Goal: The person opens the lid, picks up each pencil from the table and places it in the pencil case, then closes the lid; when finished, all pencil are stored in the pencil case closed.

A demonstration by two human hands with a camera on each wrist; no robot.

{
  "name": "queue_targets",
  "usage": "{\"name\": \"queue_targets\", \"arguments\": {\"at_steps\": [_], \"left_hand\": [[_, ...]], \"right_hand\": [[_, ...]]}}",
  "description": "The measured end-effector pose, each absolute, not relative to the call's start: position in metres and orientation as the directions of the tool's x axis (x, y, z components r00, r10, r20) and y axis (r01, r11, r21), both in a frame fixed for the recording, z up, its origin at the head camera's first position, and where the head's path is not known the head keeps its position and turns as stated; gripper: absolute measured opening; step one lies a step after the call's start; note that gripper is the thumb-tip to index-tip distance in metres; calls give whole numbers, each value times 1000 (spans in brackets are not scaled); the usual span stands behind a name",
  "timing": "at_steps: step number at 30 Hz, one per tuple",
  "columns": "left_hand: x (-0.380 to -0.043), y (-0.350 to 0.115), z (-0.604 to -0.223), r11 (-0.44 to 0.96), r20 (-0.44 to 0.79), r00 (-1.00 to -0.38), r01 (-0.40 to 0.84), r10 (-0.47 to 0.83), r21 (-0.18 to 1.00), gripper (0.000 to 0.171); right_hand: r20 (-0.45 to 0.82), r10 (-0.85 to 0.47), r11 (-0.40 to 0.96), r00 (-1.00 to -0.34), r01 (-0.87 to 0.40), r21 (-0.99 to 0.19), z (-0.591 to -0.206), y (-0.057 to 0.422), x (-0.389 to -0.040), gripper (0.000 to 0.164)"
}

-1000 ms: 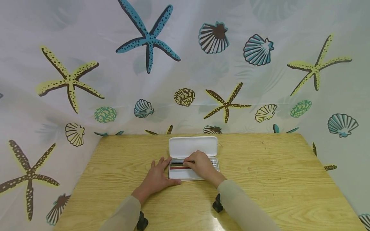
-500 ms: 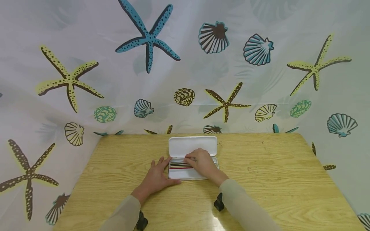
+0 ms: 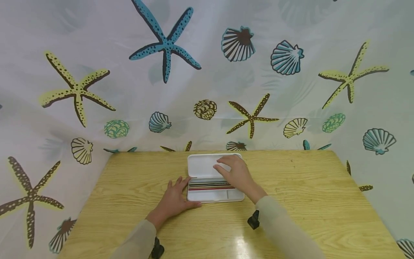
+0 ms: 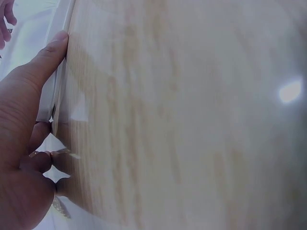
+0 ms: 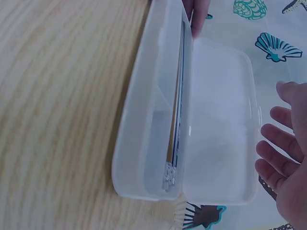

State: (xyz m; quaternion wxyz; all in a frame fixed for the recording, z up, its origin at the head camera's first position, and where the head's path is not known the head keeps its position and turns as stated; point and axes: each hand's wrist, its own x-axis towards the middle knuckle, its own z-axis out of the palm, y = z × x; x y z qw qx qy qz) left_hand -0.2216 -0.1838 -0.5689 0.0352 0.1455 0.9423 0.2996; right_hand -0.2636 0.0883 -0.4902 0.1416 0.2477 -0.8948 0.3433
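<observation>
A white pencil case (image 3: 207, 196) stands on the table with its lid (image 3: 202, 165) swung back. Several pencils (image 3: 207, 185) lie side by side along its rear part; their eraser ends show in the right wrist view. My left hand (image 3: 174, 199) holds the case at its left end, thumb along the front wall and index finger at the rear left corner. Over the right part of the lid hovers my right hand (image 3: 238, 173), nothing in it, thumb and fingers apart. In the right wrist view the fingers of that hand (image 5: 288, 148) are spread beside the lid.
The wood-grain table (image 3: 291, 201) reaches to a curtain (image 3: 207, 72) printed with starfish and shells, close behind the lid. A low divider (image 3: 227, 194) splits the front part of the case. A dark wrist mount (image 3: 253, 219) hangs under the right sleeve.
My right hand has let go of the pencils and lifted back and to the right, over the lid. More of the case's inside shows. The left hand has stayed in place.
</observation>
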Motion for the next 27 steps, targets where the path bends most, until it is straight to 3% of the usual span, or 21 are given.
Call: {"name": "queue_targets", "arguments": {"at_steps": [7,15,27], "left_hand": [[-222,-184,-569,774,22,-955,254,297,581,110],[-220,-183,-565,767,16,-955,249,297,591,109],[-219,-183,-563,770,10,-957,240,290,592,112]], "right_hand": [[478,-352,688,-804,-569,-450,-482,97,-272,45],[179,-395,843,-901,-433,-320,-474,93,-275,85],[75,-380,877,-922,-385,-287,-478,80,-278,94]]}}
